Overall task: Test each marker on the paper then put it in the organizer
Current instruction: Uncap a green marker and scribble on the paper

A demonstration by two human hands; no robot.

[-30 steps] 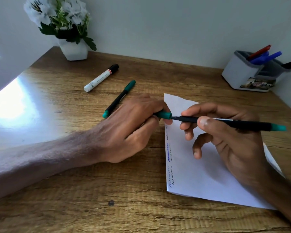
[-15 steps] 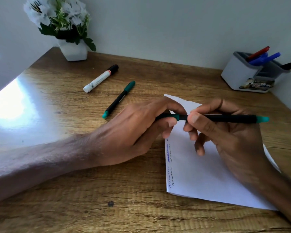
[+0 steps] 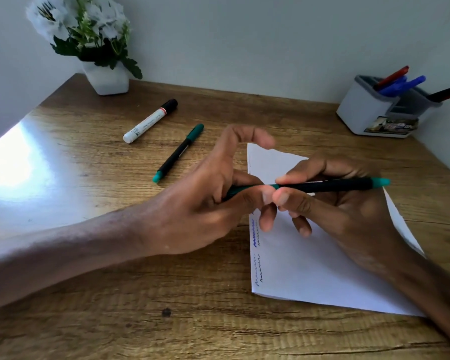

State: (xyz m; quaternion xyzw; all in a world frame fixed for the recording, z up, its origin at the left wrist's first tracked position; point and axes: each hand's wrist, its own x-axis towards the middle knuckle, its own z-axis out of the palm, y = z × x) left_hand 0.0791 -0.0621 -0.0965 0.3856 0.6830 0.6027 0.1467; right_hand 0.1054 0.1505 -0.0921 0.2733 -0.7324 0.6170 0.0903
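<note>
Green marker [image 3: 335,184] bridged both fingertips: right hand [image 3: 348,214] pinched barrel, left hand [image 3: 205,203] gripped cap end, presumably to seat the cap.

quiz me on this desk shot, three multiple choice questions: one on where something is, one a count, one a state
1. The green marker gripped by the left hand and the right hand is:
A. inside a drawer
B. on the floor
C. above the paper

2. How many markers lie loose on the desk?
A. one
B. two
C. four

3. The white marker is:
A. capped, lying flat
B. uncapped, lying flat
C. standing upright

Answers:
1. C, since both hands hold it over the sheet.
2. B, since the white marker and a second green marker lie untouched.
3. A, since its black cap is on and it lies on its side.
</note>
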